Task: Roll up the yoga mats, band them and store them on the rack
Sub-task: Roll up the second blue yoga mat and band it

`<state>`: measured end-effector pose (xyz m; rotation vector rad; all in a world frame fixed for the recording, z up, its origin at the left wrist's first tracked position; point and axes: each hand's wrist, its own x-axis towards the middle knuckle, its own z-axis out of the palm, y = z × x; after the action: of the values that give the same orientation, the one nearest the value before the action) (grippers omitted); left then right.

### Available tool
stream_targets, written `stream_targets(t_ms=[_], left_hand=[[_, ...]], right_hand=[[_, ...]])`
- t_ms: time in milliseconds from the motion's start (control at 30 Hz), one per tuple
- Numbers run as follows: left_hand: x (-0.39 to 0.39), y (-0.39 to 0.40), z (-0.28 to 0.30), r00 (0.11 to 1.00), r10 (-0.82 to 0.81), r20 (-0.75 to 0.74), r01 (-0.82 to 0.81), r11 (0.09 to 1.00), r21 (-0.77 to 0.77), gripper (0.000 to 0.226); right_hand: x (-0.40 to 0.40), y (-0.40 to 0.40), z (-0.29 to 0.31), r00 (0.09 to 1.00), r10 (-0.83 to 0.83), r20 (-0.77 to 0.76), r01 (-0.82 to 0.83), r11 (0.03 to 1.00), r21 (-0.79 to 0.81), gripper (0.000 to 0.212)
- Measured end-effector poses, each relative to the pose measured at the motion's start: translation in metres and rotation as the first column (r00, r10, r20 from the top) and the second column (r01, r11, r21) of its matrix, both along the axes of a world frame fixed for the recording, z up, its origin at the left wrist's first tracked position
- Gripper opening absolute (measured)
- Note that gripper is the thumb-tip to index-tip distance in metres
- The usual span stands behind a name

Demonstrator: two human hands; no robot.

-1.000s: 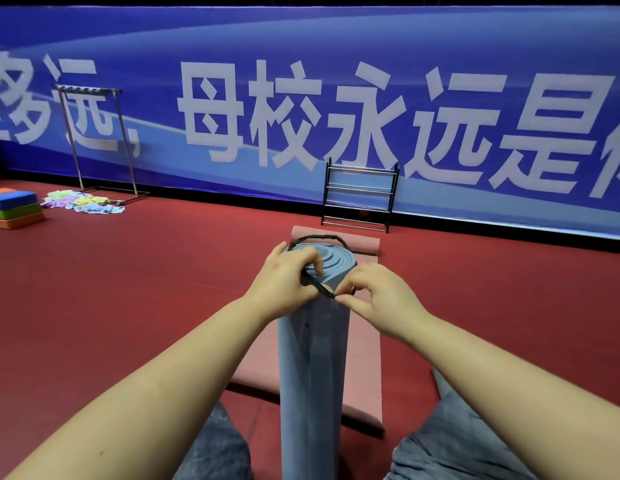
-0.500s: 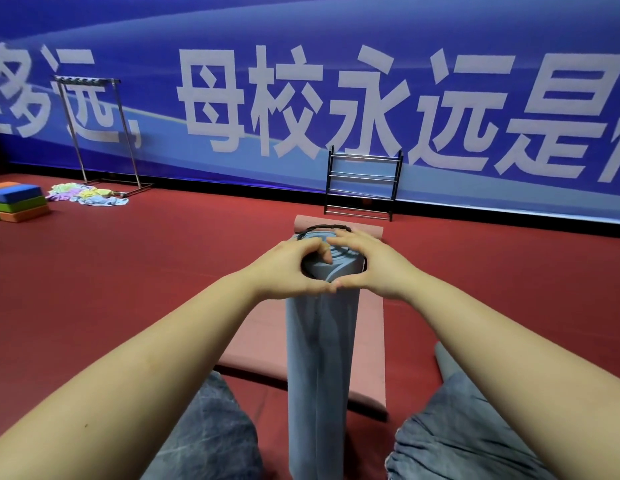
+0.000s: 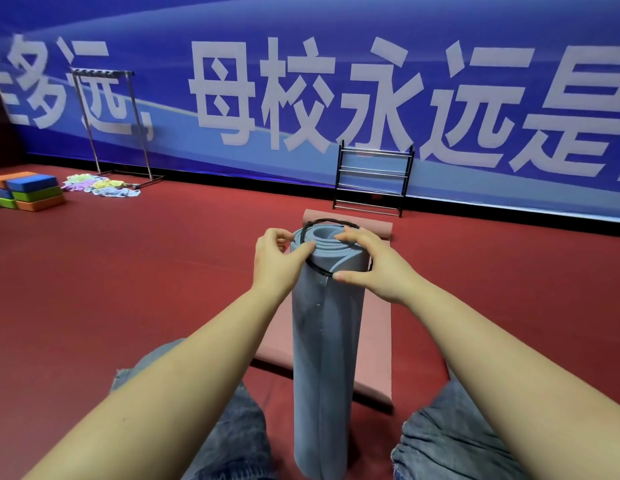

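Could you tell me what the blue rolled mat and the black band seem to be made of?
Blue rolled mat: likely soft foam with a matte finish, since its end shows thick spiral layers. Black band: probably elastic cord, thin and stretched into a loop over the mat's end.

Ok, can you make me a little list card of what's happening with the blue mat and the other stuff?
Mat in hands: grey-blue rolled mat, standing on end between the person's knees
Band: black band, stretched round the roll's top end, far side above the rim
Left hand: holds the band at the roll's left side
Right hand: holds the band at the right side
Other mat: pink mat, flat on the floor behind the roll
Rack: black rack, by the wall, no mats on it
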<state>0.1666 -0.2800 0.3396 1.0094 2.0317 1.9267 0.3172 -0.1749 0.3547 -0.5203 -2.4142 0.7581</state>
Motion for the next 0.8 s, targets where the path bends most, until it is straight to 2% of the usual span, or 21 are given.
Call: stream_targets(t_ms=[167,333,467,700,800], left_hand=[[-0.004,0.004,0.012,0.994,0.109,0.006,-0.108,0.989,-0.101,0.01],[-0.01,0.003,0.021,0.972,0.125,-0.198,-0.171,0.957,-0.233,0.012],[-0.022,0.007,0.005,0.983,0.153,-0.097,-0.172,0.958,-0.23,0.018],[-0.039,0.017,-0.026,0.977,0.135,-0.166,-0.189,0.908,-0.373,0.016],[-0.032,0.028,-0.034,0.994,0.105,0.008,-0.096,0.93,-0.355,0.014]], right_hand=[[0.002,0.002,-0.001,1.0,0.009,-0.002,-0.009,1.0,-0.026,0.058],[0.004,0.005,-0.001,1.0,0.009,-0.022,-0.009,0.999,-0.035,0.058],[0.006,0.004,-0.002,1.0,0.001,-0.024,-0.002,0.999,-0.049,0.056],[0.006,-0.003,0.0,1.0,0.011,-0.017,-0.012,0.997,-0.073,0.055],[0.005,-0.003,-0.001,1.0,-0.011,-0.028,0.009,0.998,-0.062,0.055]])
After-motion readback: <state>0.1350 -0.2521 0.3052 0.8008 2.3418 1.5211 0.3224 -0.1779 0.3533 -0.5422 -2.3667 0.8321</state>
